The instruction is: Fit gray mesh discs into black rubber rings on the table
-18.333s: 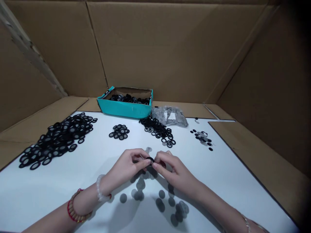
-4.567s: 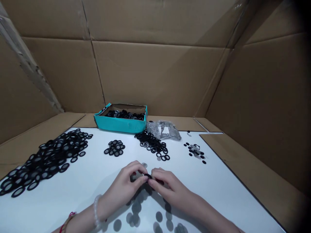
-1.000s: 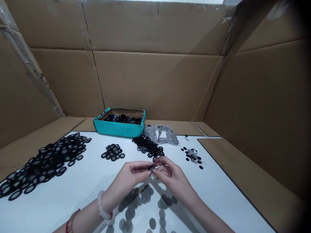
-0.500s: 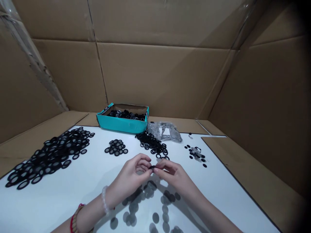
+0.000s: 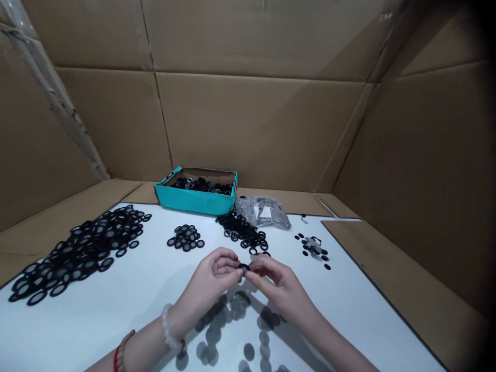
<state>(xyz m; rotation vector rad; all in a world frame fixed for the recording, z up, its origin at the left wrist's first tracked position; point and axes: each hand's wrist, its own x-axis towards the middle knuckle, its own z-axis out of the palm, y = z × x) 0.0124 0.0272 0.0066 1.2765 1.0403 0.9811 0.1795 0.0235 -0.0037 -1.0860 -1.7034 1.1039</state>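
Black rubber ring (image 5: 244,267), seen nearly edge-on, held between both hands above the counter (image 5: 116,330); its centre is hidden, so any insert cannot be confirmed. Left hand (image 5: 212,273): forearm enters from lower left, wrist bent, palm turned inward, fingers curled. Grip narrow, thumb tip pressed on the ring. Right hand (image 5: 276,285): forearm enters from lower right, back of hand upward, thumb and index finger closed on the ring's other side. Grip narrow, holding the same ring.

Left wrist carries a white beaded bracelet (image 5: 168,325); a red cord bracelet (image 5: 121,352) sits farther down the forearm. Grey mesh discs (image 5: 211,336) lie scattered on the counter just below the hands.

Beyond the hands, left to right: a large heap of black rings (image 5: 77,263), a small heap of black rings (image 5: 185,237), and a third heap of black rings (image 5: 242,232) just in front of a teal box (image 5: 196,202) that holds more rings. A clear plastic bag (image 5: 263,213) lies beside the box. A small cluster of black and grey pieces (image 5: 312,250) lies at right. Cardboard sheets (image 5: 251,129) line the back and sides.
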